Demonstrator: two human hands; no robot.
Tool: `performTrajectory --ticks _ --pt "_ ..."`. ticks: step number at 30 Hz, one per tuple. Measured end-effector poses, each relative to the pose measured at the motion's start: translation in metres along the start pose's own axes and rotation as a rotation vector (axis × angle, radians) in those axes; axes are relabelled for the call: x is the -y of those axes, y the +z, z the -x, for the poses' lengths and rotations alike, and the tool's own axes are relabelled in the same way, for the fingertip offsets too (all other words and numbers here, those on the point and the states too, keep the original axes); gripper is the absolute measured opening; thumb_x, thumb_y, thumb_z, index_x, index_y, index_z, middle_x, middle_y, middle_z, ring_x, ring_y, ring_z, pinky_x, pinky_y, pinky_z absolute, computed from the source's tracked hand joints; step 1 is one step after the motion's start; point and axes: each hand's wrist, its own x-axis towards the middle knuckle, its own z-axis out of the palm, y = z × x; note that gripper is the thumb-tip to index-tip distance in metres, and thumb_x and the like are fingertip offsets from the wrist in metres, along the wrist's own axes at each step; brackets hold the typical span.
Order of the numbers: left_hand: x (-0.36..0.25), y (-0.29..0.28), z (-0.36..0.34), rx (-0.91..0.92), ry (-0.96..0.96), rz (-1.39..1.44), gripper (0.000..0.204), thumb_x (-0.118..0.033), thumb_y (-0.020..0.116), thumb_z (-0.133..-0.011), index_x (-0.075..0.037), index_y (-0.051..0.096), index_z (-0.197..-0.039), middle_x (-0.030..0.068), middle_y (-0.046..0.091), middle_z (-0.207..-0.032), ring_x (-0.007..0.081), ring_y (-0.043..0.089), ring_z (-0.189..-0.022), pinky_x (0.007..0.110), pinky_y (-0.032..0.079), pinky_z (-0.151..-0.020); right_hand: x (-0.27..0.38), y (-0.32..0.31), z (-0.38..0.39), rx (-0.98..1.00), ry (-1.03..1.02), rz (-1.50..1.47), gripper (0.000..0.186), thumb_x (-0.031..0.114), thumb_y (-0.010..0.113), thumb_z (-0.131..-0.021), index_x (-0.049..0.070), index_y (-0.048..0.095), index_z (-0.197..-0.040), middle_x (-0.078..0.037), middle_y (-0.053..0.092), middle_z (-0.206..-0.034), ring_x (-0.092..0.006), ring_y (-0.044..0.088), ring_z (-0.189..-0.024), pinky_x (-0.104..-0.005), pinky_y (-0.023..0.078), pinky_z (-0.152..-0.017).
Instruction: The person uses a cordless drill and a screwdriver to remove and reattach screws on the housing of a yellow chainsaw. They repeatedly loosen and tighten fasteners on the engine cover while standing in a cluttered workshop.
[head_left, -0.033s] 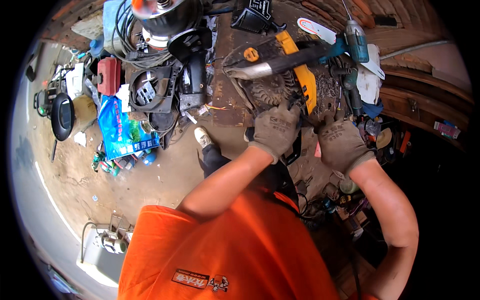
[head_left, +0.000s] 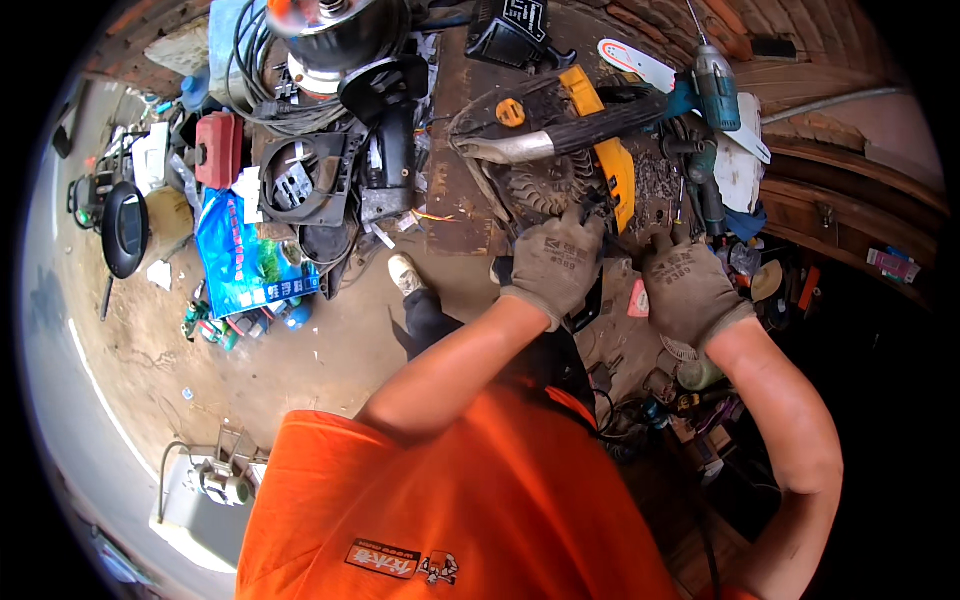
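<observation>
On the workbench lies a partly opened yellow and black chainsaw (head_left: 616, 182), its finned flywheel (head_left: 538, 190) bare and its bar-shaped handle (head_left: 590, 132) crossing above. My left hand (head_left: 556, 262), in a grey-brown work glove, is closed at the saw's near edge, just below the flywheel. Its fingertips are partly hidden among dark parts. To the right, at the bench's near edge, my gloved right hand (head_left: 690, 285) has its fingers bent in. Whatever it grips is hidden or too small to name. A pink-red piece (head_left: 638, 298) shows beside that glove.
A teal cordless driver (head_left: 716, 90) stands right of the saw, near a white guide bar (head_left: 635, 62). Left on the bench are a black fan housing (head_left: 300, 180), coiled cables and a red box (head_left: 218, 148). A blue bag (head_left: 245, 260) and cluttered parts lie beyond.
My right hand has shifted slightly right, away from the left hand, uncovering more of the pink-red piece. My left hand stays at the saw's near edge.
</observation>
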Motion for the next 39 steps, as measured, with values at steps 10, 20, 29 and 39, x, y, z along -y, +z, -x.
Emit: performTrajectory --ticks 10,20,29,39 --pt "-0.001 -0.001 0.001 -0.067 0.036 -0.016 0.023 -0.022 0.071 -0.079 -0.008 0.065 -0.096 0.0153 0.065 -0.092 0.0322 0.070 -0.080 0.044 0.057 -0.068 -0.018 0.015 -0.004 -0.154 -0.095 0.014 0.038 0.013 0.065 -0.071 -0.003 0.069 -0.106 -0.023 0.058 -0.119 -0.0399 0.058 -0.111 -0.0443 0.051 -0.091" --pt "-0.015 0.007 0.001 -0.040 -0.031 -0.090 0.028 -0.033 0.073 -0.084 -0.011 0.066 -0.100 0.0155 0.065 -0.101 0.0366 0.070 -0.082 0.049 0.055 -0.068 -0.017 0.040 0.001 -0.389 -0.173 0.059 0.023 0.017 0.060 -0.079 0.003 0.073 -0.091 -0.019 0.066 -0.097 -0.0336 0.064 -0.088 -0.0428 0.052 -0.079" --pt "-0.031 -0.014 -0.006 0.042 -0.311 -0.143 0.045 -0.033 0.074 -0.078 -0.013 0.070 -0.118 0.0163 0.071 -0.110 0.0337 0.068 -0.103 0.044 0.054 -0.088 -0.073 0.060 0.076 -0.708 -0.056 -0.346 0.022 0.017 0.060 -0.081 0.000 0.069 -0.092 -0.026 0.068 -0.099 -0.0408 0.066 -0.095 -0.0480 0.051 -0.084" --pt "-0.012 -0.027 -0.022 0.120 -0.185 -0.215 0.040 -0.025 0.071 -0.081 -0.010 0.070 -0.117 0.0202 0.072 -0.108 0.0343 0.068 -0.104 0.041 0.052 -0.093 -0.067 0.128 0.030 -0.104 -0.283 -1.630 0.021 0.019 0.070 -0.085 -0.002 0.067 -0.088 -0.005 0.065 -0.075 -0.0121 0.063 -0.064 -0.0278 0.054 -0.057"
